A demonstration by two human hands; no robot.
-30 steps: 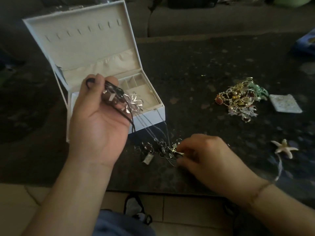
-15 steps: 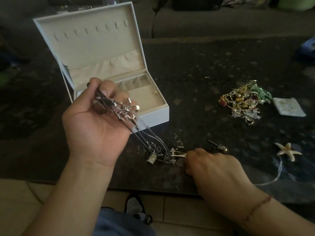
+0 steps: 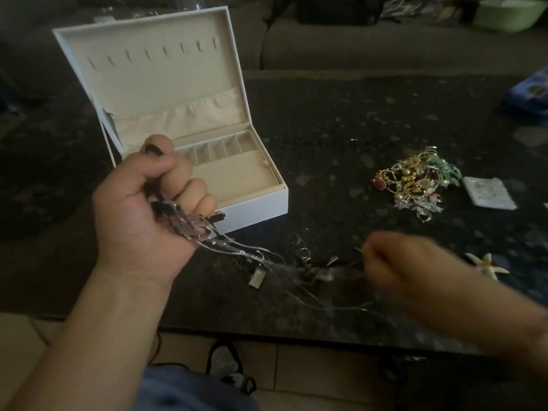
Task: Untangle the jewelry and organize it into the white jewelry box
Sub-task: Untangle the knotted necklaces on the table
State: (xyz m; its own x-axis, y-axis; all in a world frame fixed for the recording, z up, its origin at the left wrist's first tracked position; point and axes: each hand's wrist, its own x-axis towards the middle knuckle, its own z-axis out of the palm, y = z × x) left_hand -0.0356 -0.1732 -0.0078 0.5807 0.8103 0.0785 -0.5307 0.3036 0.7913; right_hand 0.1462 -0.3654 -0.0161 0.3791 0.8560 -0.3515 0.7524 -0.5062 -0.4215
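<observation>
Your left hand [image 3: 154, 203], fisted around the dark cords and silver pendants of the tangled necklace bundle [image 3: 189, 223], has tightened since a moment ago, when its fingers were looser. Your right hand [image 3: 415, 262], blurred, now pinches the thin chains farther right, drawing the knot [image 3: 296, 268] out along the dark speckled tabletop's [image 3: 326, 129] near edge: untangling is underway, nothing sorted. The white hinged jewelry box [image 3: 255, 203] with beige fabric compartments stands open toward the far left corner. A glossy gold, red and green heap [image 3: 415, 179] waits toward the right edge.
</observation>
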